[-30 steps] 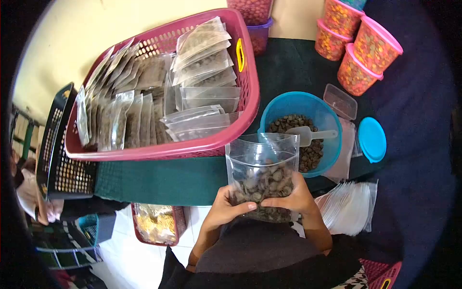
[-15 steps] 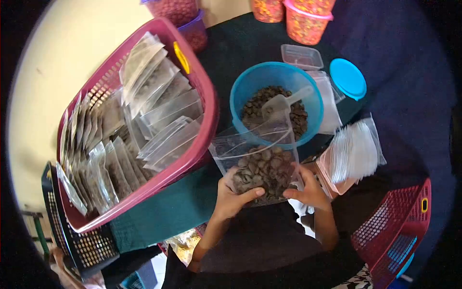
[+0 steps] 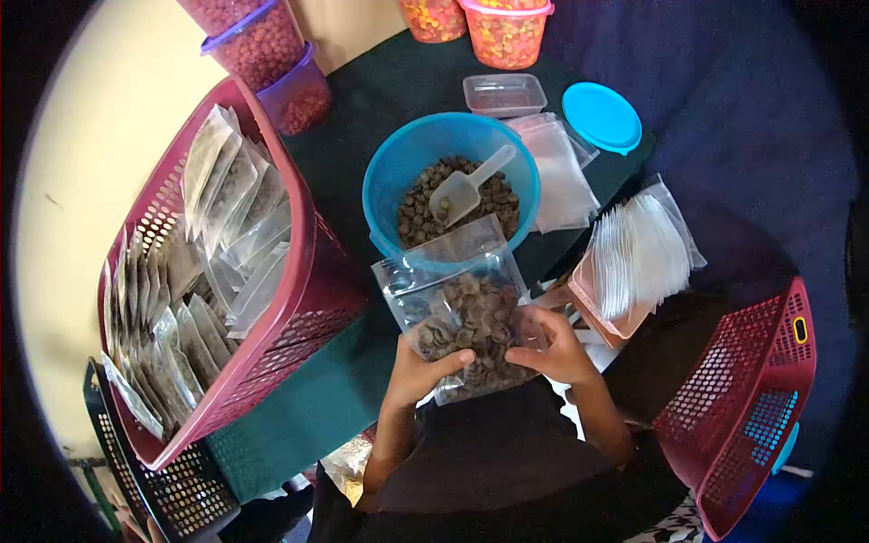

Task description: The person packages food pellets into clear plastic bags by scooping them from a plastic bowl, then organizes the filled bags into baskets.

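A clear zip bag [image 3: 484, 317], part filled with small brown rounded pieces, is held between both hands close to my body. Its empty top part leans over the near rim of a blue bucket. My left hand [image 3: 424, 369] grips the lower left side, thumb across the front. On the other side, my right hand [image 3: 559, 348] holds the bag the same way. Inside the blue bucket [image 3: 385, 163] lie more of the brown pieces [image 3: 425, 204], with a translucent scoop [image 3: 462, 192] resting on them.
A maroon basket [image 3: 299, 290] with filled bags stands at left, above a black crate [image 3: 186, 493]. Right are flat clear bags [image 3: 561, 181], a blue lid [image 3: 602, 118], a pink holder of bags [image 3: 593, 312] and another maroon basket [image 3: 724, 398]. Tubs [image 3: 262, 54] stand behind.
The view has shifted, so the bucket and left basket appear farther left. The bag sits slightly lower and tilts differently, still in both hands.
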Demonstrator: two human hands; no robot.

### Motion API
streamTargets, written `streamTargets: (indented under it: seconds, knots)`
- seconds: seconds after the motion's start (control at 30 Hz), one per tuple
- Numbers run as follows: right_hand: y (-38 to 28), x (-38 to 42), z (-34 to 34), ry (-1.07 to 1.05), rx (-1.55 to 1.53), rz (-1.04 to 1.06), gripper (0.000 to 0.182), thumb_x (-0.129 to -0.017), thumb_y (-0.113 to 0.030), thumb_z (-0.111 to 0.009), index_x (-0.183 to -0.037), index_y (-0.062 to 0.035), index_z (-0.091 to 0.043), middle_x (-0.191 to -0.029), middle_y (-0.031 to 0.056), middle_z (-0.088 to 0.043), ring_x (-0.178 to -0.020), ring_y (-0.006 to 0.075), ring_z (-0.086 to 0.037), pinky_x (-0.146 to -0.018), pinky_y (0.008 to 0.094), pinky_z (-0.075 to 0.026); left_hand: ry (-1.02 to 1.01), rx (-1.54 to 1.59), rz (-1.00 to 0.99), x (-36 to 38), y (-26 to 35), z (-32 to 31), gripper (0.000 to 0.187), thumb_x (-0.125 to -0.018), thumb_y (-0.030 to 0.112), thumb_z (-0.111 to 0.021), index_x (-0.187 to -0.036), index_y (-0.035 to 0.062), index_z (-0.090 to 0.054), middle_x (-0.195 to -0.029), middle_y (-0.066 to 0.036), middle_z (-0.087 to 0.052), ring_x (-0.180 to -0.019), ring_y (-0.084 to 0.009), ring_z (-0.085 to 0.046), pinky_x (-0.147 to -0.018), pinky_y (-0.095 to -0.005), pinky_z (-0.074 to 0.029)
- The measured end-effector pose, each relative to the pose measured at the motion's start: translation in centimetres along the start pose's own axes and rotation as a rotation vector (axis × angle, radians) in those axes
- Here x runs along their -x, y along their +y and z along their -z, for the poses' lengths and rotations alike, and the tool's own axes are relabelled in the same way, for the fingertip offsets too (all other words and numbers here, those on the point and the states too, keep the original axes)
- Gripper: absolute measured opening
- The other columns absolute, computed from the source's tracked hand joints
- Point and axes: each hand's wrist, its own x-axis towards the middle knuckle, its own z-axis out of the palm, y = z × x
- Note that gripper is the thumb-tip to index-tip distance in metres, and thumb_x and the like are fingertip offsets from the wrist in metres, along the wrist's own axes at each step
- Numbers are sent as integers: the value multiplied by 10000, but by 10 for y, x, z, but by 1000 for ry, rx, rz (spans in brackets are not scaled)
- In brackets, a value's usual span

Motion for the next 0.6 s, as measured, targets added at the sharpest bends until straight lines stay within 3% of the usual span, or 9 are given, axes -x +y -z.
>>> streamTargets:
  seconds: [0.1,0.13,0.37,0.53,0.6]
  knots:
    - [-13,-10,5,-17,-98,26,463,-651,-153,-698,-1009,37,-475,-872,52,-562,-766,90,-525,-655,216,-424,151,87,77,-3,-7,-9,343,-683,83,-644,-969,-48,-509,-880,-66,-573,-811,-114,-522,-729,-255,-419]
    - [-12,-14,11,-64,-31,32,467,-645,-165,-703,-1001,38,-479,-888,68,-569,-783,101,-536,-659,222,-429,114,228,10,-4,-9,-12,332,-708,112,-625,-977,-46,-512,-866,-56,-570,-780,-103,-517,-707,-242,-415]
    - [-29,-43,37,-342,198,166,427,-636,-172,-704,-959,39,-521,-861,81,-590,-799,110,-546,-688,245,-435,160,47,22,-16,-6,-25,348,-726,114,-608,-1019,-33,-491,-889,-46,-552,-805,-98,-494,-739,-232,-392]
    - [-22,-62,44,-391,-86,-95,391,-684,-115,-663,-996,46,-491,-926,77,-563,-849,125,-523,-765,257,-415,222,178,-12,-29,-10,-35,341,-734,147,-605,-1007,-27,-498,-939,-59,-546,-870,-107,-486,-765,-249,-386]
    - [-18,-69,45,-402,-134,-65,394,-690,-109,-656,-1005,49,-480,-935,78,-558,-851,125,-522,-763,258,-416,220,246,-68,-31,-12,-36,377,-754,181,-582,-1046,-29,-470,-975,-75,-531,-868,-116,-493,-758,-247,-391]
